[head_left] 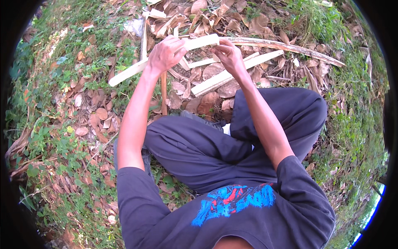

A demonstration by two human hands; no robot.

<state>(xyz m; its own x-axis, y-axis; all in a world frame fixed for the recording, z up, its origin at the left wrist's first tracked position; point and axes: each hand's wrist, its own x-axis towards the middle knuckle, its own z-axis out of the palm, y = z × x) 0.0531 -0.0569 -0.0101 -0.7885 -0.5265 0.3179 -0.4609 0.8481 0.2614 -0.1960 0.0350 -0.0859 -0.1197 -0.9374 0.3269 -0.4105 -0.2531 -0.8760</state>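
Note:
A pale wooden strip (128, 72) is held up in front of my crossed legs, slanting from lower left to upper right. My left hand (166, 54) is closed around it near the middle, with the fingers over its top. At the strip's right end, my right hand (228, 56) pinches with thumb and fingers, which partly hide that end. Below my left hand stands a brown wooden handle (164, 95); its upper end is hidden behind the hand and strip. Just beyond my right wrist lie two pale wooden pieces (259, 62) side by side.
A long wooden strip with a rough edge (298, 49) stretches across the leaves at right. Another thin upright strip (144, 35) lies near a crumpled white plastic piece (134, 27). Dry brown leaves (209, 103) and green weeds (54, 137) cover the ground around my dark trousers (195, 145).

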